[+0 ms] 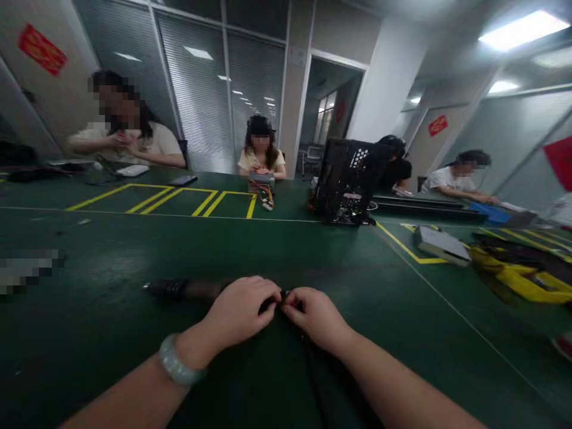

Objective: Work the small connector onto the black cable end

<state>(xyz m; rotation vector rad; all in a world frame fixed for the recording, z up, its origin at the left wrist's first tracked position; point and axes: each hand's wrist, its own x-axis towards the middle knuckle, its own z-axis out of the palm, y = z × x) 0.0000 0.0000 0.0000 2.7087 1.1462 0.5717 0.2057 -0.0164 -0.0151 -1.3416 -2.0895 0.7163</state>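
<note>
On the green bench (111, 250), a person's left hand (243, 310) and right hand (317, 316) pinch a small dark piece (285, 294), fingertips nearly meeting, apparently to steady it from both sides, between a dark tool (196, 290) lying flat and a black cord (314, 381) trailing nearer.

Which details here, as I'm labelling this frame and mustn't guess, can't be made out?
Head view: what lies between the fingertips of the left hand and right hand; fingers cover most of it.
Head view: the inner end of the dark rod-shaped tool, behind the left hand.
Head view: where the black cable ends; the bottom edge cuts it off.
Head view: the grey thing; pixelated, cut by the left edge.
</note>
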